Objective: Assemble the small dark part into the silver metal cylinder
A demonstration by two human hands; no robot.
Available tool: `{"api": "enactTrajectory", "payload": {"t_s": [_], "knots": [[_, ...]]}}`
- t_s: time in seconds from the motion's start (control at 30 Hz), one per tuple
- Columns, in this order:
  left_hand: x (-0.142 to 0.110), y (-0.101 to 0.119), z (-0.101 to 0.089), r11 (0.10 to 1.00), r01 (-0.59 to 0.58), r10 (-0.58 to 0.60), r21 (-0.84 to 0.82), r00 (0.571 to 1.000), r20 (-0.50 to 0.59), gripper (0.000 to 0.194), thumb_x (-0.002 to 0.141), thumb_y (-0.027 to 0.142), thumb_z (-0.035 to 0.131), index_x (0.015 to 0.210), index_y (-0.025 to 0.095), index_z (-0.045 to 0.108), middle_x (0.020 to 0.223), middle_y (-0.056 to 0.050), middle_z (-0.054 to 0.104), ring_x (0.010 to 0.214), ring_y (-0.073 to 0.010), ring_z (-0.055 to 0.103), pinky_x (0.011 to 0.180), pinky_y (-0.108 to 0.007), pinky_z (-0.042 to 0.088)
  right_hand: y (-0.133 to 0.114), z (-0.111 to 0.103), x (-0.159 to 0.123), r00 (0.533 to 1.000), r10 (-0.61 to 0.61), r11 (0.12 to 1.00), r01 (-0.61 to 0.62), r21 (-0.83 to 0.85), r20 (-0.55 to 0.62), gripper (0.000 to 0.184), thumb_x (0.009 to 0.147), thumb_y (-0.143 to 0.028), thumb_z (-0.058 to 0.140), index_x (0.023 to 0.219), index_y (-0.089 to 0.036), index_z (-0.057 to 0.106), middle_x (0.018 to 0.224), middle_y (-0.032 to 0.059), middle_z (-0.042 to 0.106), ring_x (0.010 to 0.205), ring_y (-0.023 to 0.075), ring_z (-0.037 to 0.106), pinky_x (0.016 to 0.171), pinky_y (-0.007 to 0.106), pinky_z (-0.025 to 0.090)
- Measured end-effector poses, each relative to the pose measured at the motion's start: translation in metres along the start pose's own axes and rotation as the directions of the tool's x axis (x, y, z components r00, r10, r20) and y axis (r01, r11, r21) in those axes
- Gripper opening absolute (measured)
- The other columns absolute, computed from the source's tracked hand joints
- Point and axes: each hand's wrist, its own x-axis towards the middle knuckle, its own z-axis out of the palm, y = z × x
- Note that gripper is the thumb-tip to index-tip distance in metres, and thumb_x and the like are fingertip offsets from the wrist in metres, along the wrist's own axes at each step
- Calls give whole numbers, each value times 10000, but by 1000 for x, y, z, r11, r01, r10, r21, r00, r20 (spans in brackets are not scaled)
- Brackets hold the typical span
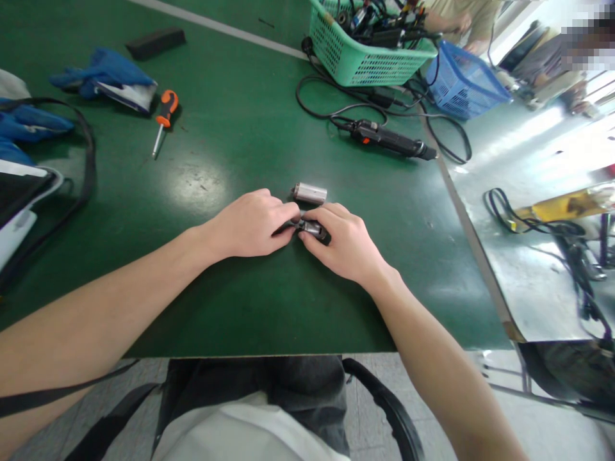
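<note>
Gripping metal part point(314, 229) btwn both hands' fingers point(307, 238), tips touching.

Workshop: power screwdriver point(394, 141) and green basket point(369, 61) of cabled parts beyond the hands point(293, 227), on green-topped workbench point(250, 301).

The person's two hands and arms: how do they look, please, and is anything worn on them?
The left hand and right hand wear no gloves. Both wrists are free of watches or bracelets, and no sleeves cover the visible arms. A dark strap crosses the left arm low in the view.
</note>
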Motion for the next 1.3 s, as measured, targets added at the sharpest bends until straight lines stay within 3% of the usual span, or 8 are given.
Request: {"api": "enactTrajectory", "payload": {"t_s": [0.33,1.3], "knots": [[0,0,-1,1000,-12,12,10,1000,8,235,988,322,480,878,183,635,746,-35,690,675,-184,627,719,-346,431,2,0,0,1000,-19,1000,19,1,7,214,895,-207,634,1105,-208,675,1069,93,710,1032,282,642,930,420,521],[0,0,-1,1000,-11,11,8,1000,18,244,999,320,470,911,185,653,787,-42,717,712,-189,654,730,-348,432,1,1,0,1000,-10,1000,10,5,2,202,917,-209,622,1111,-224,678,1076,89,713,1044,282,647,930,428,528]]}}
